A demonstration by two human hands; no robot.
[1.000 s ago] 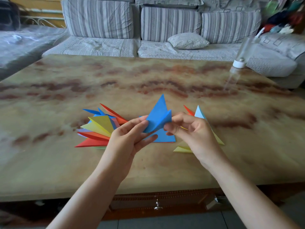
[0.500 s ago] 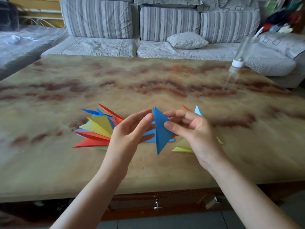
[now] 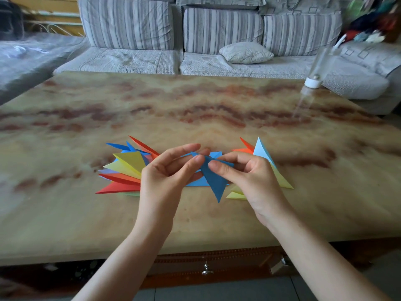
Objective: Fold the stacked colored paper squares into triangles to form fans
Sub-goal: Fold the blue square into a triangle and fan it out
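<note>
A dark blue triangle [image 3: 213,181] is held just above the marbled table [image 3: 195,105], near its front edge, with the long sharp tip pointed down toward the person. Its upper corner is pinched by the left hand [image 3: 165,177], thumb against curled fingers, while the forefinger is stretched out above. Its right edge is pinched by the right hand [image 3: 249,181] between thumb and forefinger, the other fingers tucked in. So the paper is gripped by both hands at once. Under the hands, a lighter blue sheet [image 3: 195,183] is seen lying flat on the table. To the left, a spread fan of folded triangles [image 3: 125,170] in red, yellow, orange and blue is laid out, partly covered by the left hand. To the right, a smaller pile of triangles [image 3: 262,153] in orange, pale blue and yellow is half hidden behind the right hand. At the far right corner a clear bottle [image 3: 314,70] is stood upside down on its white cap. A striped sofa [image 3: 130,22] with 1 pillow [image 3: 246,52] is seen beyond.
</note>
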